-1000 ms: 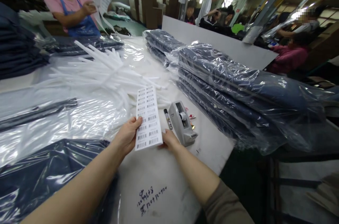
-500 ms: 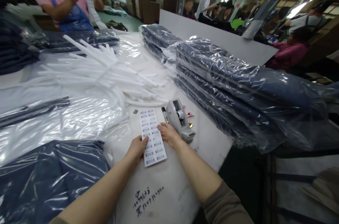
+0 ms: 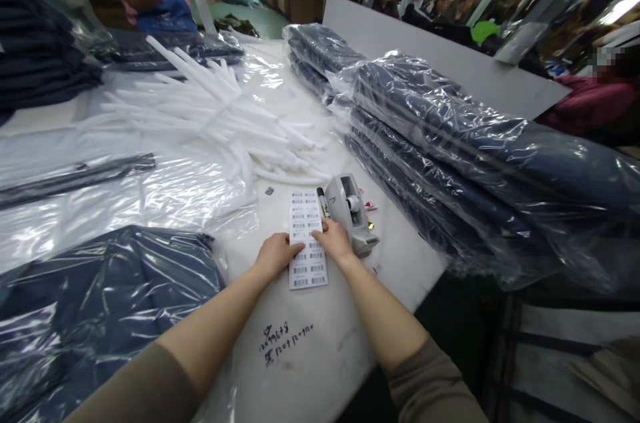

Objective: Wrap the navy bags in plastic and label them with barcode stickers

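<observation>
A stack of white barcode label sheets is between my two hands, its long side pointing away from me. My left hand grips the left edge, thumb on the top sheet and the other fingers hidden at the side. On the opposite edge, my right hand has its thumb over the printed face and its fingers along the side. Just beyond my right hand stands a grey tape dispenser, with a black marker between it and the labels. A small dark tag lies left of the sheets' far end.
Bagged dark garments are stacked on the right, and another bagged garment lies at front left. White foam tubes are heaped behind. Handwriting marks the white table. Across it, a person in a blue apron handles a paper strip.
My right thumb has come down onto the top label sheet. The stack is turned a little straighter between my hands. The view has shifted, and the person opposite has lowered their hands.
</observation>
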`<action>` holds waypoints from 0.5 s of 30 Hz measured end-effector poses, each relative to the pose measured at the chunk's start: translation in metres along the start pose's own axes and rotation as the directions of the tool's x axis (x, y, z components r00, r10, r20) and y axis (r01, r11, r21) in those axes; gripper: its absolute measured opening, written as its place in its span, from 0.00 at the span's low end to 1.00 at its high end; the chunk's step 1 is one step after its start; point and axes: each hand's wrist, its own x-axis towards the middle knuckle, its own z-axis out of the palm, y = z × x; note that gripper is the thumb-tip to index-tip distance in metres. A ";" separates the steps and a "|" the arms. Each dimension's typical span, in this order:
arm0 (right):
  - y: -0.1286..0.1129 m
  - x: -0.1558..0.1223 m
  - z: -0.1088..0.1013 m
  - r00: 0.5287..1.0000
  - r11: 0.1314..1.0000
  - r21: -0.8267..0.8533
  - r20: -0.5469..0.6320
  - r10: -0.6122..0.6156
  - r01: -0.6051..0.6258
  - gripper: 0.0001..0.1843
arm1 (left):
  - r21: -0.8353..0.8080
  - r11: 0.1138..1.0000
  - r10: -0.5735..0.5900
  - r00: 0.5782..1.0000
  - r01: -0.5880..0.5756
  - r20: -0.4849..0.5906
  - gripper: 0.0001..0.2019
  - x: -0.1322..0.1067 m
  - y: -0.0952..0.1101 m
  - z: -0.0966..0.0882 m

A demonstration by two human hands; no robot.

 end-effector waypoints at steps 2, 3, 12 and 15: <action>-0.001 0.000 0.001 1.000 0.998 -0.060 -0.014 -0.019 0.018 0.15 | 0.020 1.000 -0.014 1.000 0.013 0.014 0.10 -0.002 -0.002 0.000; -0.002 0.000 0.002 0.999 0.996 -0.087 -0.019 -0.025 0.024 0.15 | 0.018 1.000 -0.024 0.999 0.023 0.025 0.11 -0.002 -0.004 0.000; -0.020 -0.042 -0.011 0.950 0.906 -0.357 -0.125 -0.286 0.226 0.30 | 0.016 0.991 0.130 0.991 -0.131 0.005 0.18 -0.041 0.012 -0.036; -0.031 -0.090 0.003 0.831 0.767 -0.417 -0.048 -0.555 0.488 0.29 | 0.019 0.937 0.349 0.936 -0.348 -0.055 0.18 -0.102 0.007 -0.090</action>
